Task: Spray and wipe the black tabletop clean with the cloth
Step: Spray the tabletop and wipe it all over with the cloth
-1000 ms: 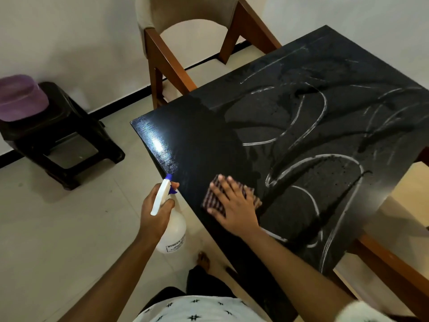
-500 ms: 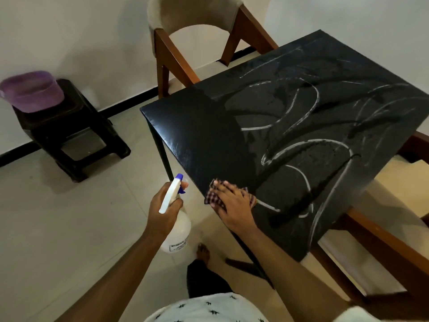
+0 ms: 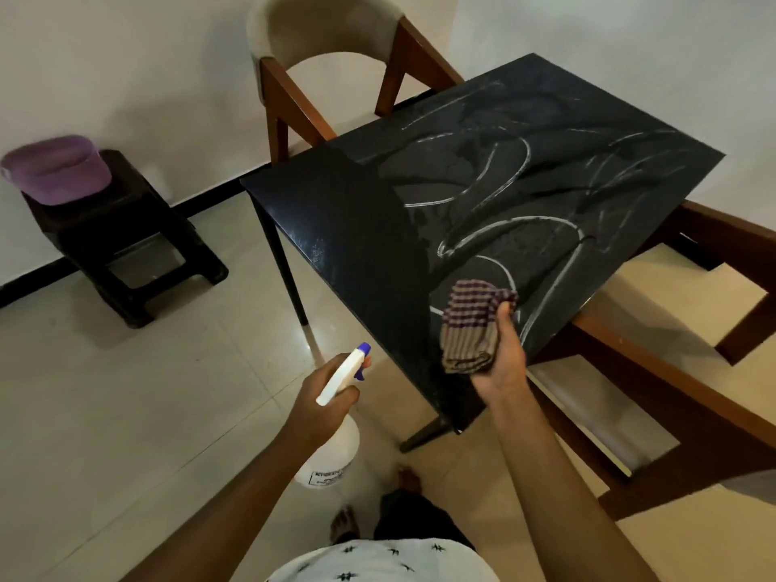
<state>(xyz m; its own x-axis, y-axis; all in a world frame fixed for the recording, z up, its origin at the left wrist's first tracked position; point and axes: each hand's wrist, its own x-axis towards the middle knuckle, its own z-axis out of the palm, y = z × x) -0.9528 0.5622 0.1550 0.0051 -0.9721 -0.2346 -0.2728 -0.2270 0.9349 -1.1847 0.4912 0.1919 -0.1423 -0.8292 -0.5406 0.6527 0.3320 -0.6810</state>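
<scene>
The right hand [image 3: 502,359] gripped the checked cloth [image 3: 470,325] just above the near corner of the streaked black tabletop [image 3: 357,228], seemingly clearing room for the spray bottle [image 3: 331,455] clasped in the left hand [image 3: 323,405] alongside.

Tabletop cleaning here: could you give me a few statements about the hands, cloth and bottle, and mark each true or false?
1. The left hand grips the spray bottle. True.
2. The cloth lies spread flat on the tabletop. False: the right hand holds it bunched up.
3. Pale curved streaks mark the tabletop. True.
4. The purple basin stands on the chair. False: it sits on the dark stool.
</scene>
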